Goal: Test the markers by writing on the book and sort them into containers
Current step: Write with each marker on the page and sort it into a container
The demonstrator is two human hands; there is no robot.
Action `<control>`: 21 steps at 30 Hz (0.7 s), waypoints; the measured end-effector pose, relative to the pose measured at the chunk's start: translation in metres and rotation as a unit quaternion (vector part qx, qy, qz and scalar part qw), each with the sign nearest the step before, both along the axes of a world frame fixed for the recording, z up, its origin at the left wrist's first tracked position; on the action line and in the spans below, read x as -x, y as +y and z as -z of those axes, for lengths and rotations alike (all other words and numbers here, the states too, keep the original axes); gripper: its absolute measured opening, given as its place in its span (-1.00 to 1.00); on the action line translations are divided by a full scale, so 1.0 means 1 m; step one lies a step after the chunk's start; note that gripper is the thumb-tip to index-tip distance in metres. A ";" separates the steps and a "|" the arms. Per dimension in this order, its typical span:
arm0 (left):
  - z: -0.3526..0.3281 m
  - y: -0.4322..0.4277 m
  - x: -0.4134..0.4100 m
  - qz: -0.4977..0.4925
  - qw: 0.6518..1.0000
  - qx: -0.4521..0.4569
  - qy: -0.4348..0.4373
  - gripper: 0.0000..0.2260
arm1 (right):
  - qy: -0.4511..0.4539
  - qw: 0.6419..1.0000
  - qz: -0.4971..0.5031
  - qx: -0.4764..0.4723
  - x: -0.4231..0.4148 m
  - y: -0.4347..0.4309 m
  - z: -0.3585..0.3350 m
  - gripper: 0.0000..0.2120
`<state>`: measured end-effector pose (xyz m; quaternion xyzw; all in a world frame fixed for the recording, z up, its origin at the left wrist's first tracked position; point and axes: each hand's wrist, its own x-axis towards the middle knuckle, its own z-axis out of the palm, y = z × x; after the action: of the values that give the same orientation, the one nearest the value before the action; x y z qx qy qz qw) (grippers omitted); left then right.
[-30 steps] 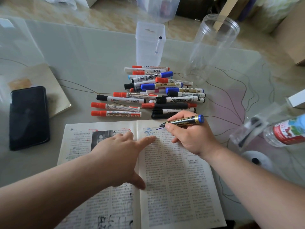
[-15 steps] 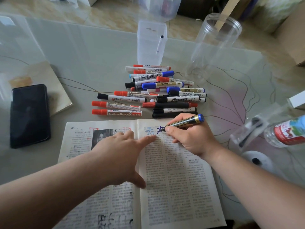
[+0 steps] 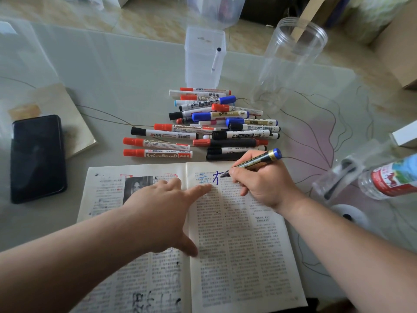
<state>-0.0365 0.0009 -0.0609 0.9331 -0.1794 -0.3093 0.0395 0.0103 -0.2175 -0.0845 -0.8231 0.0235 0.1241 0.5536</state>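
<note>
An open printed book (image 3: 239, 245) lies on the table in front of me. My right hand (image 3: 264, 181) grips a blue marker (image 3: 257, 161) with a gold band, its tip on the top of the right page beside fresh blue strokes. My left hand (image 3: 164, 206) presses flat on the book, index finger stretched across the spine. A pile of red, blue and black markers (image 3: 212, 125) lies beyond the book. Behind it stand a square translucent container (image 3: 204, 57) holding one marker and a round clear jar (image 3: 291, 62).
A black phone (image 3: 37, 158) rests on a notebook (image 3: 61, 109) at the left. A plastic bottle with a red label (image 3: 390, 177) lies at the right beside a clear holder (image 3: 336, 179). A white box corner (image 3: 406, 136) shows at the right edge.
My right hand has written more blue strokes at the top of the right page, moving the tip rightward. My left hand stays on the book.
</note>
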 end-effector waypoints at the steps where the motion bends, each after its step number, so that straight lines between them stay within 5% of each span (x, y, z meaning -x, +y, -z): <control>1: 0.000 0.000 0.000 -0.001 1.000 0.001 0.001 0.12 | -0.003 1.000 0.007 -0.005 -0.001 -0.002 0.000 -0.90; 21: -0.001 0.000 0.001 0.000 1.000 0.001 0.001 0.13 | 0.015 1.000 0.003 0.022 -0.002 0.000 -0.003 -0.89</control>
<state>-0.0376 0.0010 -0.0604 0.9327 -0.1799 -0.3100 0.0404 0.0120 -0.2177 -0.0819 -0.8329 0.0367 0.1338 0.5357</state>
